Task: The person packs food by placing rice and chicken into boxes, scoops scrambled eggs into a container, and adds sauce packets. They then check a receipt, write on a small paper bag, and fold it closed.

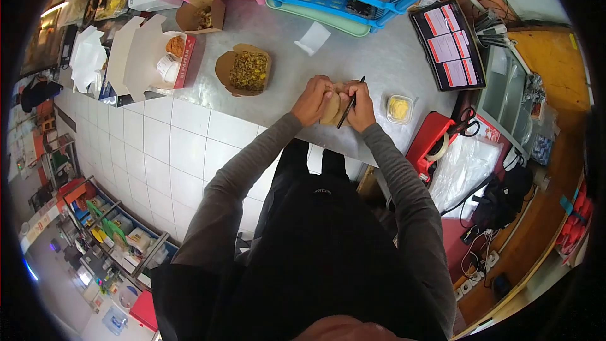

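Observation:
A small brown cardboard food box (pixel 329 112) is between my two hands above the metal table's front edge. On its left side, my left hand (pixel 312 100) is closed with bent fingers gripping the cardboard. My right hand (pixel 361 108) has its fingers closed around a slim black pen (pixel 348 108), which slants across the box's right side; those fingers also touch the box. Its contents, if any, are hidden. Right of my right hand stands a small clear tub (pixel 399 109) with something yellow in it. Left of my hands is an open brown box (pixel 249 73) filled with yellowish food.
Another brown food box (pixel 203 14) and an open white-and-red carton (pixel 184 66) stand left. Blue stacked baskets (pixel 353 0) line the back. A tablet (pixel 449 45) leans at the back right, near a red tape dispenser (pixel 424 145) and scissors (pixel 466 124).

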{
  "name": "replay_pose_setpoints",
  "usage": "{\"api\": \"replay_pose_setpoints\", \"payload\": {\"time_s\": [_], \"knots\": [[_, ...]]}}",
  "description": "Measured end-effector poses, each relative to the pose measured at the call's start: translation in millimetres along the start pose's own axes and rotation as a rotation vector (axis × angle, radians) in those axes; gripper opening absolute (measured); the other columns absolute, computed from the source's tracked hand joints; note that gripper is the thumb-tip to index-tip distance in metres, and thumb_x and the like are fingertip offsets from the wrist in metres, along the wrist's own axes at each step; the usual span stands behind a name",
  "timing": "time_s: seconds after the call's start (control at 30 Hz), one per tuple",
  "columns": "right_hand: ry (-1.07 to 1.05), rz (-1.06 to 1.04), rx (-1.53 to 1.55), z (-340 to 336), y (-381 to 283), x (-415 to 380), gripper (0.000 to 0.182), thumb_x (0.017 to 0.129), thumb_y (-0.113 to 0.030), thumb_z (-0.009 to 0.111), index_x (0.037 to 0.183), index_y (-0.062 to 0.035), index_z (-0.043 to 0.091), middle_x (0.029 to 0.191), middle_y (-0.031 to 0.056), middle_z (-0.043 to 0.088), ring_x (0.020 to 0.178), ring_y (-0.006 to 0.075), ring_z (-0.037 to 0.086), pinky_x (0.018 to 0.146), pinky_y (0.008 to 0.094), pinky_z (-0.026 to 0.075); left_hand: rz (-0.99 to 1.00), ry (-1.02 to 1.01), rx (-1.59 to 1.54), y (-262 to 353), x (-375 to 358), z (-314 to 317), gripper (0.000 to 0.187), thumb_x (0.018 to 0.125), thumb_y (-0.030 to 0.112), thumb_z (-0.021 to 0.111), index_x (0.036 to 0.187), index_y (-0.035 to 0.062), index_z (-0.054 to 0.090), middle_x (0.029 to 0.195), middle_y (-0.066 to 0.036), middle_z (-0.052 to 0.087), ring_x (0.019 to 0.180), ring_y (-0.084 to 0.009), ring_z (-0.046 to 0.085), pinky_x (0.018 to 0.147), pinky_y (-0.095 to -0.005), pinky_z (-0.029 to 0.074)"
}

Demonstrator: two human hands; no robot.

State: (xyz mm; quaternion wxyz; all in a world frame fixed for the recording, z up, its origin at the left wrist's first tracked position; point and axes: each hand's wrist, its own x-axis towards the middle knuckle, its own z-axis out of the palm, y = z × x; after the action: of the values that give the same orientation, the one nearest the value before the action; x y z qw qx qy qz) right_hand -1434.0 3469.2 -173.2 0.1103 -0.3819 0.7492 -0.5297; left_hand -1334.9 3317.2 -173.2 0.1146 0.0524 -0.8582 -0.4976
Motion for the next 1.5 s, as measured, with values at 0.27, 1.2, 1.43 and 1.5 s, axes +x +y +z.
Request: {"api": "replay_pose_setpoints", "payload": {"time_s": [0.27, 1.2, 1.43, 1.5], "knots": [[0.047, -0.004, -0.005, 8, -2, -6, 0.028, 0.083, 0.004, 0.065, 0.086, -0.0051, 0.038, 0.088, 0.0156, 0.047, 0.092, 0.0327, 0.055, 0.079, 0.0358, 0.046, -0.039, 0.041, 0.07, 4, 7, 12, 0.012, 0.091, 0.006, 0.048, 0.102, 0.0006, 0.045, 0.099, -0.018, 0.045, 0.097, -0.0368, 0.046, 0.088, -0.0432, 0.039], [0.411, 0.32, 0.551, -38, -37, -5, 0.028, 0.098, -0.024, 0.039, 0.1, -0.0001, 0.052, 0.088, 0.0098, 0.057, 0.078, 0.018, 0.057, 0.076, 0.0319, 0.05, 0.054, -0.139, 0.151, -6, 13, -39, 0.082, 0.076, 0.015, 0.07, 0.148, 0.01, 0.031, 0.155, -0.019, 0.019, 0.141, -0.0399, 0.024, 0.111, -0.0453, 0.029], [0.237, 0.422, 0.566, -7, -33, 35, 0.019, 0.099, -0.017, 0.046, 0.098, 0.0006, 0.053, 0.09, 0.0119, 0.063, 0.075, 0.0137, 0.061, 0.068, 0.0258, 0.051, -0.074, 0.332, 0.003, -5, 1, 23, 0.064, 0.078, 0.019, 0.073, 0.136, 0.0063, 0.05, 0.145, -0.021, 0.039, 0.128, -0.0374, 0.045, 0.104, -0.0429, 0.038], [0.287, 0.381, 0.526, 6, -26, 40, 0.01, 0.093, -0.008, 0.058, 0.094, 0.0006, 0.054, 0.084, 0.0106, 0.065, 0.069, 0.0123, 0.063, 0.066, 0.0241, 0.052, -0.124, 0.425, -0.086, -6, 0, 35, 0.058, 0.08, 0.014, 0.072, 0.133, 0.0036, 0.053, 0.142, -0.022, 0.043, 0.129, -0.0364, 0.046, 0.105, -0.0413, 0.038]]}}
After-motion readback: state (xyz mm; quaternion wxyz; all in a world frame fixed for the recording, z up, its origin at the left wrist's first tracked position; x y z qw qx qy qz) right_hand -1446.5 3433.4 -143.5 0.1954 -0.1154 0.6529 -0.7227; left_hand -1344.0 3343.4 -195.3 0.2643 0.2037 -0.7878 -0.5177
